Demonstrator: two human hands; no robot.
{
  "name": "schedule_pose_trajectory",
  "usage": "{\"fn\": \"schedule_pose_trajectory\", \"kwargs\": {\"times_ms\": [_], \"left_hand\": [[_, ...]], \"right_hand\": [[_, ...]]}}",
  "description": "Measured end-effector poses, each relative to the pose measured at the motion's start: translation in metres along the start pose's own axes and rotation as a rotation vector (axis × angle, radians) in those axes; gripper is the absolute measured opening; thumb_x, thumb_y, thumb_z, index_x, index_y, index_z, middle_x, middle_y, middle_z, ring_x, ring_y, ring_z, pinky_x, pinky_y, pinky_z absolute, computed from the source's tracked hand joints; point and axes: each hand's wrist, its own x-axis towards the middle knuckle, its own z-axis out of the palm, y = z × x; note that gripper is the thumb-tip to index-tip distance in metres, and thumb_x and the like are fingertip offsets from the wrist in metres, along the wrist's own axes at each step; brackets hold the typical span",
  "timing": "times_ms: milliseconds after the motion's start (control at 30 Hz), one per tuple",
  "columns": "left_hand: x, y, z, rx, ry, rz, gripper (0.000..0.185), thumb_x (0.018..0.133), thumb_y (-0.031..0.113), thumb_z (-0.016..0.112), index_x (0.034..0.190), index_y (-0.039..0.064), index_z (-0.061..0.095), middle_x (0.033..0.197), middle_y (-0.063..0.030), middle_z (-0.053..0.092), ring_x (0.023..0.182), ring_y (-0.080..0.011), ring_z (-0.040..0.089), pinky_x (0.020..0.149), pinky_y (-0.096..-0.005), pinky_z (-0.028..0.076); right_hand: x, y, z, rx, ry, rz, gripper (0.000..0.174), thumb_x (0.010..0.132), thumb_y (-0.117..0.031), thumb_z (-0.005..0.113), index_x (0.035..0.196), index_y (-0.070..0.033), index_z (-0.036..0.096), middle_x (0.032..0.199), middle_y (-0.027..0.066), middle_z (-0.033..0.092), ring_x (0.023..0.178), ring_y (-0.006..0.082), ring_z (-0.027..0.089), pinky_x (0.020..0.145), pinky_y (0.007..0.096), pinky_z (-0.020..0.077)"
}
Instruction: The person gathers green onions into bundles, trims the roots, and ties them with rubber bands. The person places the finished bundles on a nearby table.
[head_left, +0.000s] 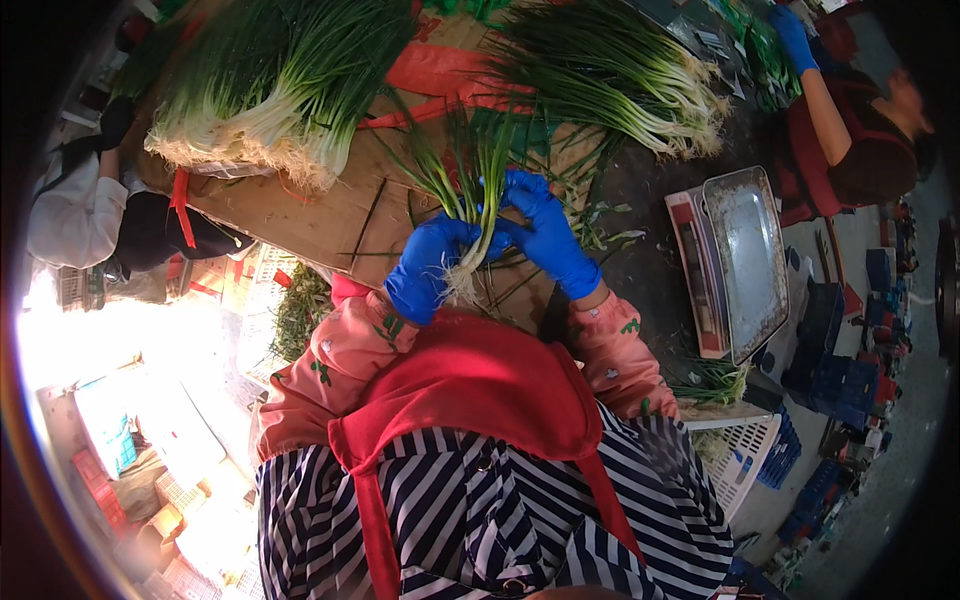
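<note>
Both my hands wear blue gloves and meet in front of the red apron, above the cardboard-covered table. My left hand (431, 264) is closed around a small bunch of green onions (491, 199), whose roots hang towards me and whose leaves point away. Beside it, my right hand (544, 232) has its fingers bent against the same bunch, pinching at stems or leaves; exactly what lies between the fingertips is hidden. A large pile of green onions (255, 112) lies at the far left, roots towards me. Another pile (645, 90) lies at the far right, roots to the right.
A scale with a worn metal tray (746, 259) stands at the right. Loose leaves (592, 217) litter the table beside my right hand. More green onions (712, 381) lie at the near right corner, above a white plastic crate (750, 457). People are at the left and upper right.
</note>
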Motion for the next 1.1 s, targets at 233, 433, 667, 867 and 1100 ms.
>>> {"fn": "schedule_pose_trajectory", "kwargs": {"times_ms": [233, 433, 667, 867, 1100], "left_hand": [[0.001, -0.002, 0.009, 0.106, 0.159, -0.068, 0.026, 0.081, 0.001, 0.053, 0.105, -0.007, 0.057, 0.092, -0.0164, 0.064, 0.078, -0.0252, 0.064, 0.075, -0.0330, 0.055], [0.006, -0.001, 0.011, 0.162, 0.242, -0.006, 0.020, 0.084, 0.007, 0.054, 0.100, -0.002, 0.060, 0.086, -0.0115, 0.064, 0.073, -0.0207, 0.063, 0.070, -0.0310, 0.053], [0.001, -0.001, 0.022, 0.286, 0.369, 0.003, 0.021, 0.087, 0.020, 0.062, 0.100, 0.003, 0.062, 0.083, -0.0034, 0.065, 0.067, -0.0103, 0.059, 0.058, -0.0220, 0.046], [-0.001, 0.004, 0.028, 0.330, 0.238, 0.045, 0.032, 0.090, 0.017, 0.057, 0.116, -0.001, 0.058, 0.097, -0.0095, 0.066, 0.088, -0.0165, 0.063, 0.078, -0.0262, 0.050], [0.005, 0.018, 0.026, 0.173, 0.292, 0.158, 0.030, 0.092, 0.017, 0.054, 0.117, 0.000, 0.056, 0.099, -0.0078, 0.065, 0.095, -0.0232, 0.062, 0.087, -0.0312, 0.049]], "right_hand": [[-0.001, -0.007, -0.009, -0.012, -0.070, -0.024, 0.032, 0.072, -0.008, 0.068, 0.103, -0.008, 0.063, 0.103, 0.0098, 0.057, 0.102, 0.0302, 0.050, 0.090, 0.0383, 0.0385], [-0.007, -0.025, -0.010, -0.059, -0.046, 0.051, 0.022, 0.075, -0.008, 0.064, 0.097, -0.006, 0.062, 0.089, 0.0134, 0.060, 0.089, 0.0315, 0.056, 0.077, 0.0379, 0.0445], [-0.013, -0.042, 0.014, -0.173, 0.074, 0.072, 0.017, 0.078, -0.009, 0.060, 0.095, -0.007, 0.059, 0.075, 0.0171, 0.059, 0.066, 0.0357, 0.058, 0.056, 0.0403, 0.0460], [-0.022, -0.044, 0.022, -0.267, 0.113, 0.072, 0.016, 0.077, -0.015, 0.062, 0.092, -0.010, 0.058, 0.069, 0.0146, 0.058, 0.063, 0.0345, 0.058, 0.054, 0.0428, 0.0453], [-0.034, -0.047, 0.027, -0.321, -0.009, 0.051, 0.014, 0.077, -0.013, 0.065, 0.089, -0.008, 0.060, 0.078, 0.0133, 0.061, 0.069, 0.0337, 0.058, 0.060, 0.0404, 0.0458]]}}
